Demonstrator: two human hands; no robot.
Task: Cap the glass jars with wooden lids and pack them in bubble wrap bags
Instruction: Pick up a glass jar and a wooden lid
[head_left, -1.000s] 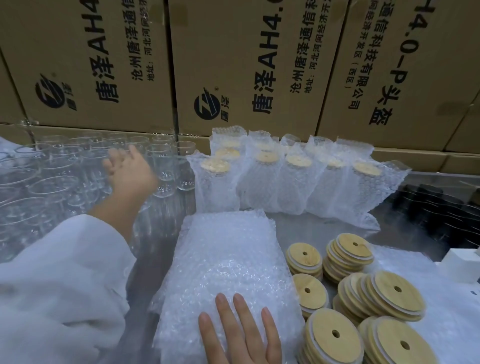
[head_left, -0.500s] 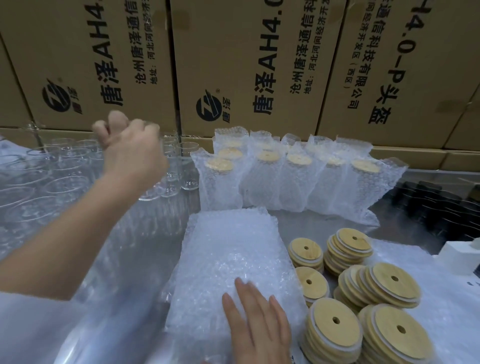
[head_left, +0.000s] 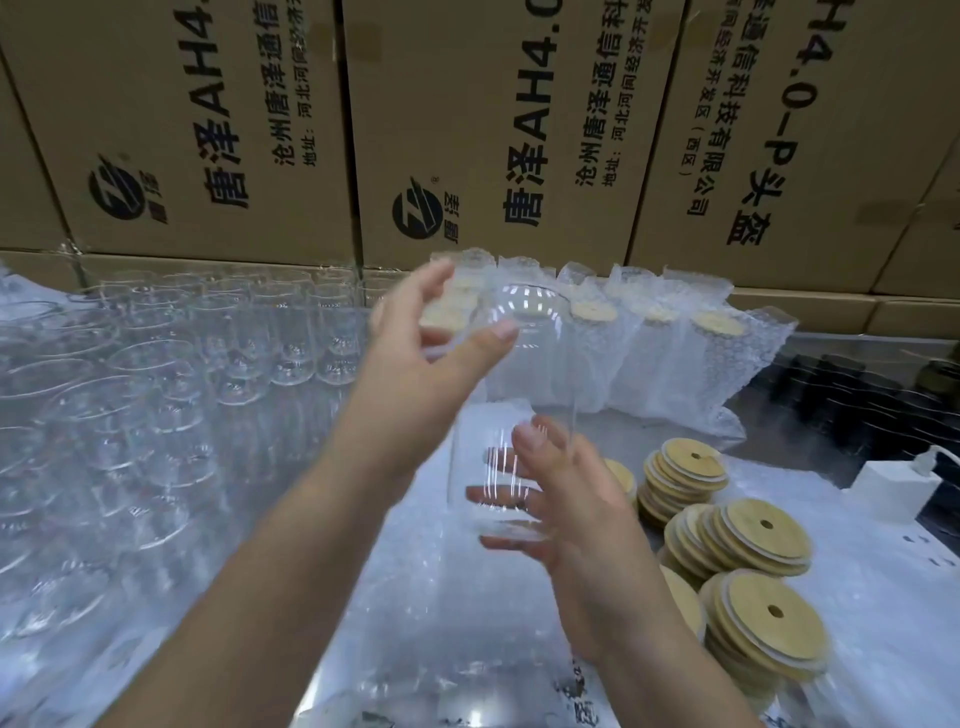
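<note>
**Two hands hold an uncapped glass jar (head_left: 540, 374) over the bubble wrap bags (head_left: 441, 613)**

Head view: the left hand (head_left: 415, 358) pinches the jar's upper part between thumb and fingers. The right hand (head_left: 582, 519) wraps its lower body, with fingers showing through the glass. The jar hangs in the air, lidless, above the stack of bags. This looks like the capping step. Next, one hand would need to let go and fetch a wooden lid (head_left: 763, 525) from the piles at right. Motion blur softens both hands, the jar's rim is hard to trace, and the bag stack runs off the bottom edge.
</note>
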